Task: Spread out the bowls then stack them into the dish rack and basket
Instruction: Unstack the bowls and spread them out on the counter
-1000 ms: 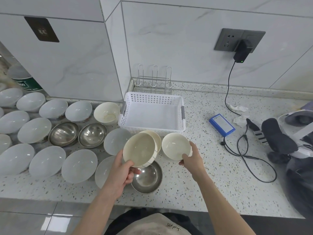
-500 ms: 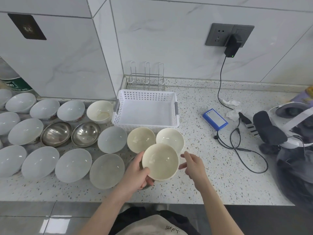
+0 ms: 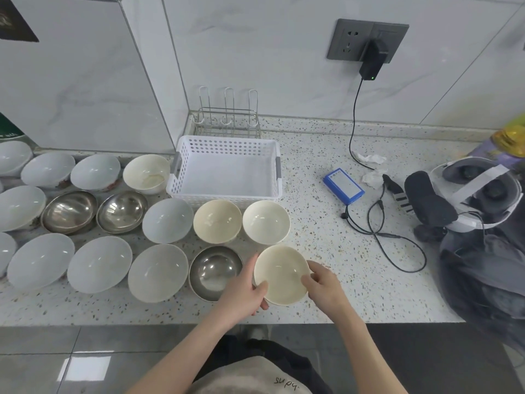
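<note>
1. Both hands on one cream bowl (image 3: 280,273) near the counter's (image 3: 335,297) front edge. Left hand (image 3: 246,291) grips its left rim, thumb over the lip, fingers underneath. Right hand (image 3: 321,282) has fingertips curled on the right rim, pinching it.
2. Whether the bowl sits on the counter or is just above it: can't tell.
3. Room: bare speckled counter to the right of the held bowl, up to a black cable (image 3: 397,245). Left side packed w/ bowls, rims nearly touching.
4. Steel bowl (image 3: 215,272) just left of the held one, close to the front edge. Two cream bowls (image 3: 217,220) (image 3: 266,221) behind, right in front of the basket.
5. White bowls (image 3: 157,273) in rows running left out of frame; two more steel bowls (image 3: 69,207) (image 3: 122,207) in the middle row.
6. Cream bowl (image 3: 147,173) by the basket's left wall has brownish marks inside.
7. White perforated basket (image 3: 227,143) holds nothing visible. Wire dish rack (image 3: 227,120) behind it, in the wall corner, also w/o bowls.
8. Blue box (image 3: 343,186) has a white label, text too small to read. Headset (image 3: 477,194) at far right; charger (image 3: 372,59) plugged in the wall socket, green light on.
9. Shirt at the bottom edge reads "supy".
</note>
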A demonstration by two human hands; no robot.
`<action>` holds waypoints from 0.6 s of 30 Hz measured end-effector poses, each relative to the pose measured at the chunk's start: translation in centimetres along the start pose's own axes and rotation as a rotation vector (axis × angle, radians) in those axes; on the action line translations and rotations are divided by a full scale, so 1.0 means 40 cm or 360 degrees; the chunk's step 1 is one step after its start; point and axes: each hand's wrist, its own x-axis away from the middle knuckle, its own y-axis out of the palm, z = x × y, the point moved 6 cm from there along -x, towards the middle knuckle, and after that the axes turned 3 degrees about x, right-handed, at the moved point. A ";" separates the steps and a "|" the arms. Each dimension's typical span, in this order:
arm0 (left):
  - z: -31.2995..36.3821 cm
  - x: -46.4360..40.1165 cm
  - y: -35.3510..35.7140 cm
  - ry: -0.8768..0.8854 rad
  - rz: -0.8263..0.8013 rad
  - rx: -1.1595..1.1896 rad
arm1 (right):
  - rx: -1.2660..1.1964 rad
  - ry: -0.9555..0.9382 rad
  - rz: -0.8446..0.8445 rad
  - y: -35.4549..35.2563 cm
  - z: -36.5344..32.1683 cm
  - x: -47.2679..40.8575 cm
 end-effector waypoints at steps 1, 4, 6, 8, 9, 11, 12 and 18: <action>0.000 0.001 0.003 0.0006 0.0020 -0.0040 | 0.0021 0.0010 -0.0017 0.002 0.003 -0.004; 0.007 0.006 0.004 0.0075 0.0074 -0.0217 | 0.0062 0.0018 -0.0075 0.010 0.008 -0.014; 0.011 0.010 0.008 0.0090 0.0061 -0.0267 | 0.0094 0.0021 -0.0093 0.012 0.009 -0.017; 0.014 0.015 0.010 0.0101 0.0083 -0.0350 | 0.0102 0.0028 -0.0111 0.015 0.011 -0.021; 0.017 0.017 0.010 0.0115 0.0105 -0.0425 | 0.0108 0.0028 -0.0126 0.017 0.011 -0.022; 0.019 0.017 0.006 0.0128 0.0164 -0.0534 | 0.0129 0.0030 -0.0173 0.022 0.011 -0.024; 0.014 0.015 0.003 0.0126 0.0191 -0.0563 | 0.0138 0.0031 -0.0193 0.026 0.012 -0.025; -0.019 0.009 -0.004 0.0097 0.0256 -0.0663 | 0.0235 -0.0013 -0.0237 0.048 0.007 -0.032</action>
